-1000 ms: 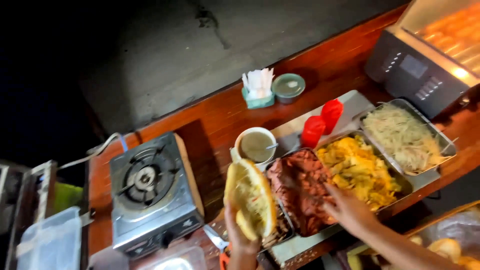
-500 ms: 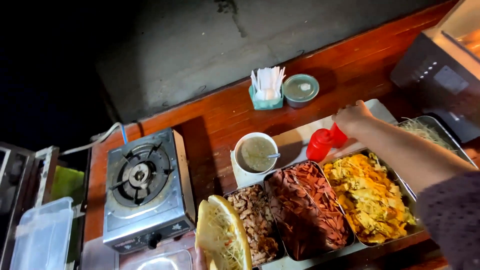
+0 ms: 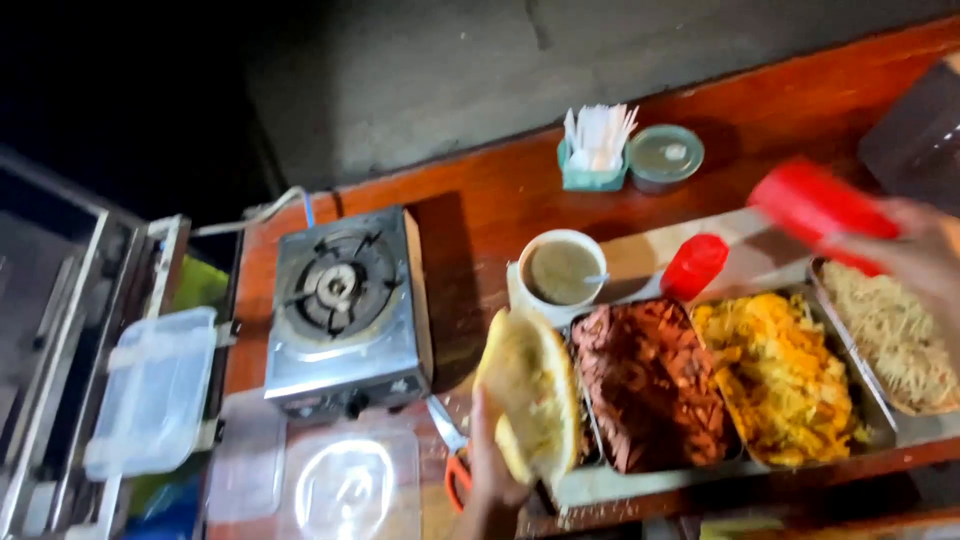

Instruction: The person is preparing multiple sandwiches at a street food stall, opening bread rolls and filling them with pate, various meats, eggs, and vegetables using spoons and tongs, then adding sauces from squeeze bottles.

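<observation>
My left hand point(image 3: 492, 468) holds a split bread roll point(image 3: 528, 393) with pale filling, upright at the near edge of the counter beside the food trays. My right hand point(image 3: 915, 252) grips a red squeeze bottle point(image 3: 815, 205), lifted and tilted over the right end of the trays; both are blurred. A second red squeeze bottle point(image 3: 694, 265) lies behind the trays. Below them sit a tray of dark red-brown meat point(image 3: 650, 385), a tray of yellow filling point(image 3: 780, 375) and a tray of pale shredded strands point(image 3: 890, 335).
A single-burner gas stove point(image 3: 345, 310) stands left of the trays on the wooden counter point(image 3: 480, 205). A white bowl of brown sauce point(image 3: 560, 272), a green holder of white sticks point(image 3: 594, 150) and a lidded jar point(image 3: 665, 157) sit behind. Scissors point(image 3: 450, 450) and clear plastic boxes point(image 3: 155, 390) lie near the left.
My right hand went from the trays to the red bottles, then lifted one up and to the right. The roll in my left hand stayed near the trays' left end.
</observation>
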